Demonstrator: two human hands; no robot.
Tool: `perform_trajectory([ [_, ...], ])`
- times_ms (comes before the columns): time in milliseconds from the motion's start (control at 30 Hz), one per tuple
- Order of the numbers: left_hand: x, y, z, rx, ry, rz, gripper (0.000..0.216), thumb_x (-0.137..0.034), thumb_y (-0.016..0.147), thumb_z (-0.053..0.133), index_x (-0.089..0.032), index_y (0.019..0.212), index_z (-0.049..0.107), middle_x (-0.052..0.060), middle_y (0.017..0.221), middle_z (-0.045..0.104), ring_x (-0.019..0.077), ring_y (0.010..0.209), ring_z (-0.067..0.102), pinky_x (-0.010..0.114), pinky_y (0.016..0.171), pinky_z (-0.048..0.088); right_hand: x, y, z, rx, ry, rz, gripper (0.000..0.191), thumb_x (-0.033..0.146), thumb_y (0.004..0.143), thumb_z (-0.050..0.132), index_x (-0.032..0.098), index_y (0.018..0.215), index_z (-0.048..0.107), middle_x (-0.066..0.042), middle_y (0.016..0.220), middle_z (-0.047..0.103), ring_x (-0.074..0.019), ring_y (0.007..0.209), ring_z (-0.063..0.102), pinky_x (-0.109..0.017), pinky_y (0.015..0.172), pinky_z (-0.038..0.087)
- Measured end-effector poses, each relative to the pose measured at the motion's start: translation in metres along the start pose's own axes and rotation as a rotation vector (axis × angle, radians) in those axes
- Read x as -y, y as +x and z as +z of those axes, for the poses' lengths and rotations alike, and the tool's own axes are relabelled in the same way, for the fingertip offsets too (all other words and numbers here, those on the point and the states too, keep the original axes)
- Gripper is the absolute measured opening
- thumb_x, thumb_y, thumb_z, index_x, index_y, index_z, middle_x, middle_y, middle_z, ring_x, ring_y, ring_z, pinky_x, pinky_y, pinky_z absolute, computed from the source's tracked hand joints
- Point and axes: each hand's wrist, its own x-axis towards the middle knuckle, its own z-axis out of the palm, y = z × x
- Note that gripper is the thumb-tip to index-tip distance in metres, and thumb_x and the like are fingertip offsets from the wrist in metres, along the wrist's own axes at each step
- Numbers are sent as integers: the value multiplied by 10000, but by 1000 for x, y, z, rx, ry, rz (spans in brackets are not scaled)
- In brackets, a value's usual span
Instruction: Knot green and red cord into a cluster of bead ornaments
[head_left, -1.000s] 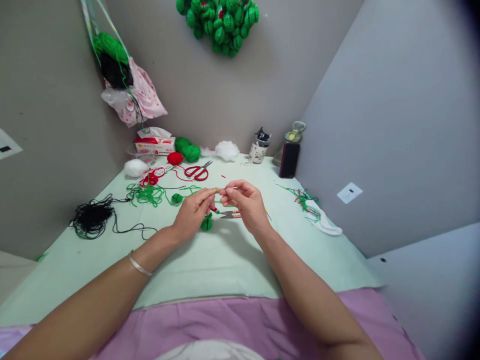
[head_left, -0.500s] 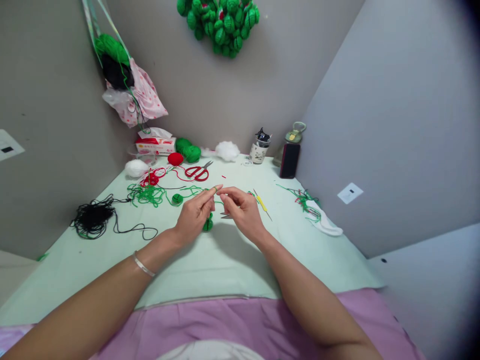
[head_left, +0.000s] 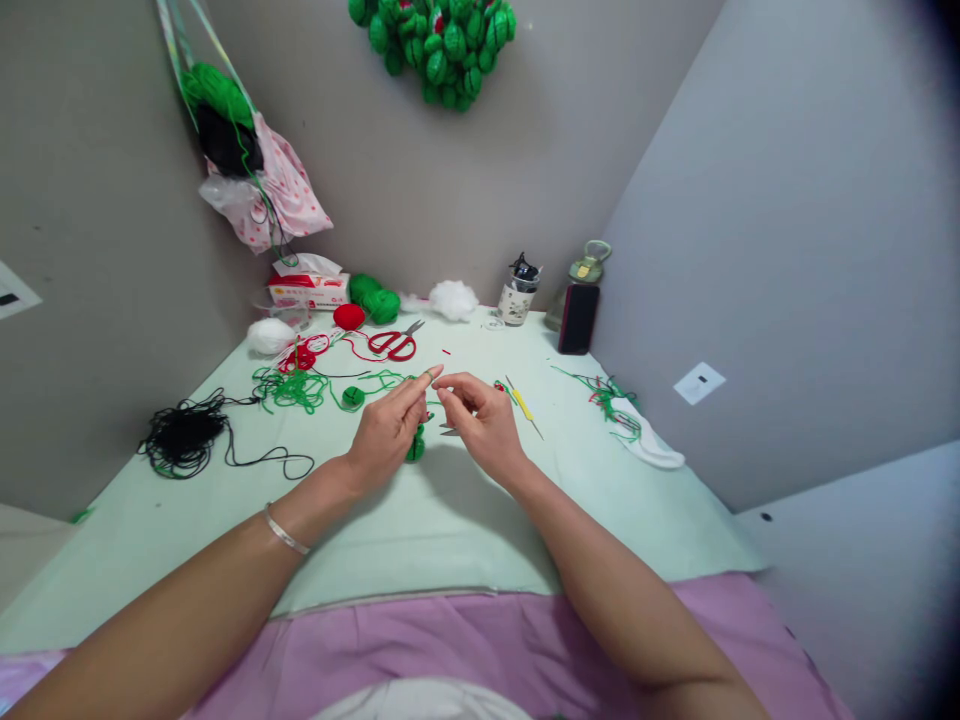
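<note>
My left hand [head_left: 386, 430] is closed over the table, its index finger stretched up to the right with a thin loop of green yarn [head_left: 430, 375] round it. Below its fingers a small green crocheted piece [head_left: 415, 445] shows in part. My right hand [head_left: 486, 418] faces it, fingers bent in a pinch, the tips close to the left index finger; what they grip is too small to make out. Metal blade tips [head_left: 450, 431] stick out beside the right thumb, the rest hidden. A yellow-handled crochet hook [head_left: 523, 405] lies just right of this hand.
Left on the table [head_left: 420, 560] are black yarn [head_left: 184, 435], loose green yarn [head_left: 300, 388], a green crocheted ball [head_left: 352, 398] and red scissors [head_left: 394, 345]. Behind stand a tissue box [head_left: 310, 290], a cup [head_left: 517, 300] and a phone [head_left: 578, 320]. Yarn scraps [head_left: 619, 405] lie right.
The right fingertips have shifted slightly, and the gap to the left index finger looks a little different. The whole view has moved slightly; the things on the table lie as before.
</note>
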Motion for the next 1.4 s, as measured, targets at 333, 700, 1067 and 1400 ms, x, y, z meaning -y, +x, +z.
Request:
perform_trajectory([
  [333,-2,0,-1,16,32,1,455,-316,1008,367,-206,1417,531,19,783,564,153,713,542,260,712,446,-2,1,0,-5,-30,9,219,380,923,527,214,966,665,48,578,489,-114,530,470,-245,551,472],
  [700,1,1,1,15,151,28,434,-261,991,369,-208,1371,571,24,791,579,153,706,549,261,702,430,-7,5,1,48,48,58,169,338,893,540,207,887,648,56,564,447,-107,520,431,-229,525,406],
  [1067,-5,1,0,17,134,35,446,-263,1004,347,-192,1398,542,40,869,630,140,709,595,252,705,457,-5,0,1,-35,-235,-134,205,314,947,474,214,953,652,29,616,527,-114,529,436,-235,555,349],
  [1400,-1,2,2,-19,195,109,433,-219,996,358,-178,1380,553,37,856,662,126,671,606,238,647,468,-7,0,1,-70,-334,-208,183,257,936,478,189,929,648,41,588,505,-101,507,414,-231,550,329],
])
